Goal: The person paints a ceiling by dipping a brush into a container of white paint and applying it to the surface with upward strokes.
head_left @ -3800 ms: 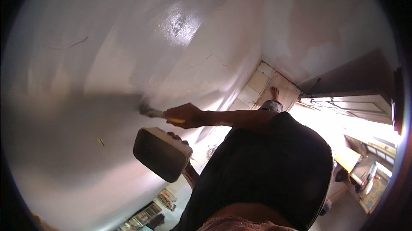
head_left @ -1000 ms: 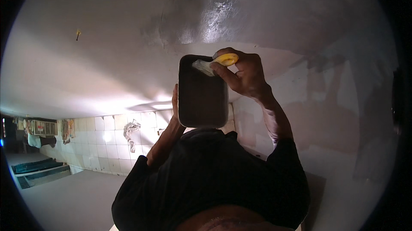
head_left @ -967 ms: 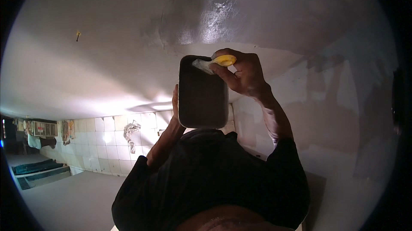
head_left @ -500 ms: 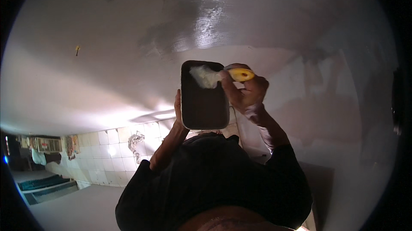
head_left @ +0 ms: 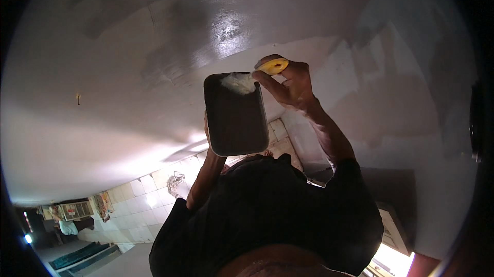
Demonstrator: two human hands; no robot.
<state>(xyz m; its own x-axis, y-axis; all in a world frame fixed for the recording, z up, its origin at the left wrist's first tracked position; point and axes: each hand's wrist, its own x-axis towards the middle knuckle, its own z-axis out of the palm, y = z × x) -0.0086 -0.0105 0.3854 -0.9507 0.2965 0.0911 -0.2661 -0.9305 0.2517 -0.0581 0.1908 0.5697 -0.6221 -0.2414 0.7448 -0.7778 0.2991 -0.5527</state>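
A dark, rounded rectangular tub is held up in front of my chest. My left hand grips it from its left side and beneath; most of the fingers are hidden behind it. The thumb and fingers of my right hand are closed round the yellow handle of a paintbrush. Its pale, whitish head lies across the upper end of the tub, against or just above the inside; I cannot tell how deep it reaches.
Before me rises a pale wall with a shiny, wet-looking grey patch. A small nail or hook sticks out at the left. White floor tiles lie below, with a crumpled pale thing on them. Teal steps stand lower left.
My right hand and the brush have moved up and left, so the brush head is nearer the tub's top rim. The tub has shifted slightly left, and the view has turned.
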